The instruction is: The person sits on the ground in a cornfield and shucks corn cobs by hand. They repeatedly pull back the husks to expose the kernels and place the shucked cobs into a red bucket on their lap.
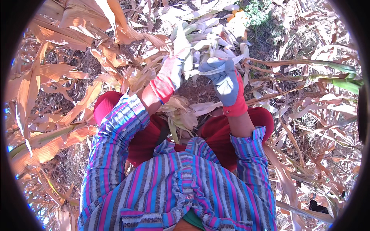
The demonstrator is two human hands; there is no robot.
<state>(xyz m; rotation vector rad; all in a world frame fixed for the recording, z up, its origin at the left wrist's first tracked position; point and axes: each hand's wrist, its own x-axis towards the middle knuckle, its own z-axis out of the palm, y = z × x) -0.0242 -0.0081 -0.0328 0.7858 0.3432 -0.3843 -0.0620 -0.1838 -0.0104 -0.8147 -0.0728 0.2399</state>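
My left hand (pixel 173 69), in a red and grey work glove, is wrapped round a pale, husked ear of corn (pixel 182 40) that points away from me. Just right of it, my right hand (pixel 224 79), gloved alike, has its fingers closed on a strip of pale corn husk (pixel 208 72). The strip runs toward the ear, but where they join is hard to make out in the glare. Beyond both hands lies a heap of corn ears (pixel 206 27) in their whitish husks. Loose dry husks (pixel 179 117) lie between my bent knees.
Tall dry corn stalks and broad leaves (pixel 58 77) crowd the left side. A partly green stalk (pixel 331 67) reaches in from the right. Some orange-yellow cobs (pixel 236 17) lie near a green leafy plant (pixel 256 13) at the far side. Dry leaves litter the ground.
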